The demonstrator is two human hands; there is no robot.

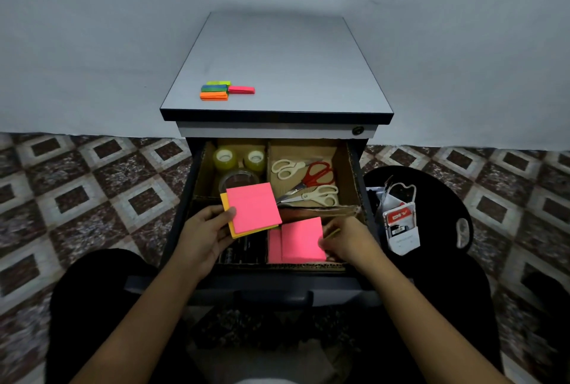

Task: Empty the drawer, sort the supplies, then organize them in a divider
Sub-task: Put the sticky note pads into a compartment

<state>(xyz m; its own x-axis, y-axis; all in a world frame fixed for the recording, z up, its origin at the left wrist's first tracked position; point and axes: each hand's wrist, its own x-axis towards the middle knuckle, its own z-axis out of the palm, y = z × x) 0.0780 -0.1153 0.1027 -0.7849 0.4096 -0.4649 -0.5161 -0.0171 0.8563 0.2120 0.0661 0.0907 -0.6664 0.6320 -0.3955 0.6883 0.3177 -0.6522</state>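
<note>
My left hand (209, 229), thumb on top, grips a pink-topped sticky-note stack (254, 208) over the open drawer (182, 201). Apart from it, my right hand (347, 240) pinches a pink sticky-note pad (300, 240) in the cardboard divider's (343, 164) front right compartment.

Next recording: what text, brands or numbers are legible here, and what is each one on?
"DIY", blurred so uncertain: white on the red label of the packet, right of the drawer.
Small print lower on that packet: too blurred to read.
Dark items in the front-left compartment: faint marks, unreadable.
Sticky notes, tape, scissors: no text visible.
</note>
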